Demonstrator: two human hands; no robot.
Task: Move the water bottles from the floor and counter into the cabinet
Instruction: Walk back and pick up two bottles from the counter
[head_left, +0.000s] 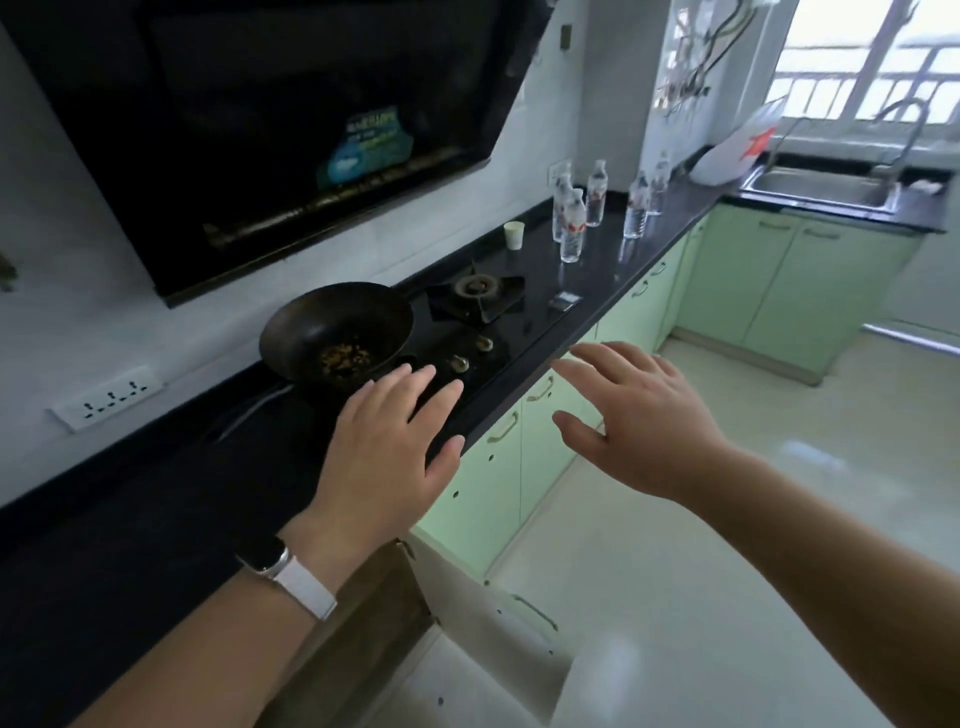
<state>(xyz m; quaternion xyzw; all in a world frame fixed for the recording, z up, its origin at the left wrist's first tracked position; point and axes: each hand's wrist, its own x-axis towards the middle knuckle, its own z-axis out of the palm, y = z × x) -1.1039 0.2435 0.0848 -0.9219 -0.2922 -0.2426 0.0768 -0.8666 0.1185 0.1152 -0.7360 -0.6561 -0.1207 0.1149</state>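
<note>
Several clear water bottles (573, 226) with red-and-white labels stand upright on the black counter (613, 270) beyond the stove, well past both hands. My left hand (387, 447), with a white watch on its wrist, is stretched out with straight fingers over the counter's front edge near the stove knobs and holds nothing. My right hand (636, 415) is spread open in the air in front of the green lower cabinets (498, 483), also holding nothing. A cabinet door (488, 613) stands open below my left arm; its inside is hidden.
A dark wok (337, 332) with food scraps sits on the left burner, under a black range hood (270, 119). A paper cup (513, 235) stands near the bottles. A sink (821, 189) and a white bag lie at the far corner. The pale tiled floor (701, 519) stretches to the right.
</note>
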